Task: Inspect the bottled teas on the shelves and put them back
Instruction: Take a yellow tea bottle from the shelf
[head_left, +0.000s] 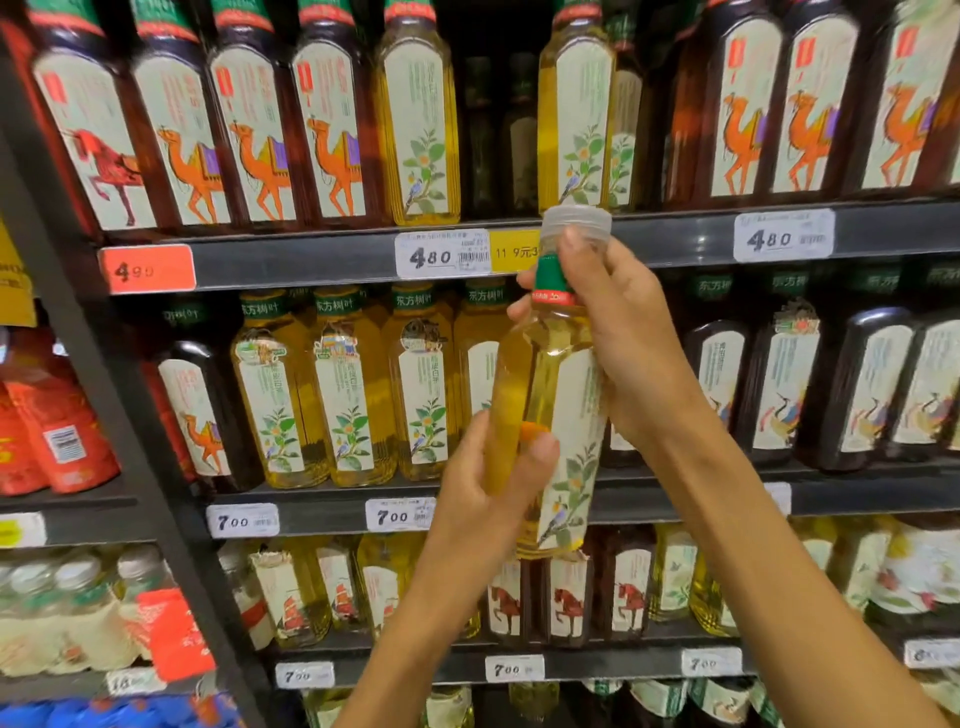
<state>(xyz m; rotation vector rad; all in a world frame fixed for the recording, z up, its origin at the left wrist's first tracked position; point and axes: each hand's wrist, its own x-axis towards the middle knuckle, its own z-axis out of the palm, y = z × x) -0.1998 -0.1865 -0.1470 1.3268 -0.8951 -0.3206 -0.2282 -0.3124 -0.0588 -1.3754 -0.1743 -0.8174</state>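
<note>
You hold a tall clear plastic bottle of pale yellow tea (545, 415) out in front of the dark metal shelves (332, 262), between the top row and the row below it. It stands nearly upright, its long axis leaning a little so the clear ribbed cap (575, 223) at the top tips to the right and the base sits lower left. A green and red band wraps the neck under the cap, and a pale paper label with a leafy sprig and a small bird runs down its right face.

Your right hand (618, 332) is curled round the neck and shoulder of the bottle, thumb up beside the cap. Your left hand (488, 488) grips the lower body, thumb pressed across the front of the yellow side.

On the top shelf, dark brown bottles with orange camel labels (260, 135) stand packed side by side, and two yellow tea bottles with the same sprig label (421, 130) flank a dark gap between them. The row below holds more yellow tea bottles with green-banded necks (343, 389), then dark bottles with crane labels (779, 389) at the right. White price tags (441, 254) line the shelf edges.
</note>
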